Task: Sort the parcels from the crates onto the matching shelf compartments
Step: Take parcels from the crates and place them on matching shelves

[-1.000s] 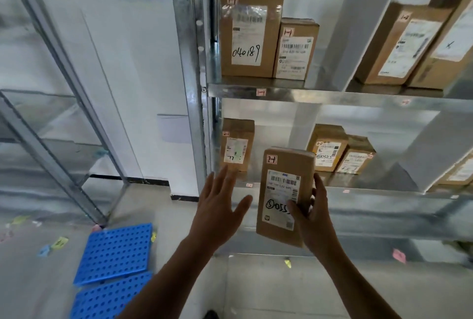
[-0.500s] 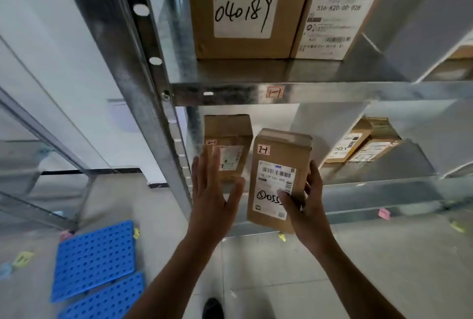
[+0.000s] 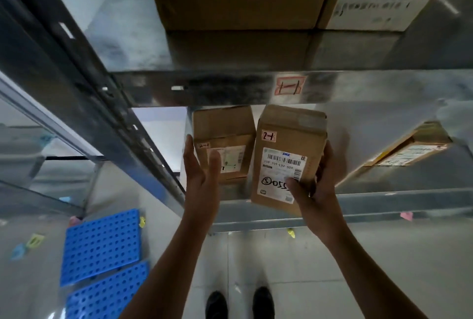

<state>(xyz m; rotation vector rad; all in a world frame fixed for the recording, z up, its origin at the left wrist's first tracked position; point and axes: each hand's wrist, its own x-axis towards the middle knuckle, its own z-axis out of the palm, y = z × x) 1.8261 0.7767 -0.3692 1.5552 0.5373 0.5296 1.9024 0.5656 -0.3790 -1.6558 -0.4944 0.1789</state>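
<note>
— What has changed since half a second ago?

— The held parcel (image 3: 284, 154) has gone further in toward the lower shelf (image 3: 399, 216). It has closed up on the shelved parcel (image 3: 222, 129) at its left, and the whole rack looms nearer in the view.

— Who has hold of it?

— The right grip (image 3: 317, 190). Its fingers curl round the box's right side and the thumb lies across the white shipping label.

— And the other one?

— The left grip (image 3: 202, 177) holds nothing. Its fingers are straight, the palm turned right, at the shelved parcel's left front corner. I cannot tell whether it touches the cardboard.

— Where exactly is the box?

— Upright, a little tilted, just right of the shelved parcel, the top corners about meeting. Its bottom edge hangs over the shelf's near lip; whether it rests on the metal I cannot tell.

— Any markings?

— A pink tag (image 3: 268, 136) on it reads 2-1, and the shelved parcel carries the same. The upper shelf (image 3: 204, 88) has a pink 1-1 sticker (image 3: 290, 85) on its edge.

— What else is around?

— Another parcel (image 3: 409, 149) lies far right on the lower shelf. Two big boxes (image 3: 240, 11) stand above. Blue perforated panels (image 3: 102, 244) lie on the floor at left, and black shoes (image 3: 216, 303) show near.
</note>
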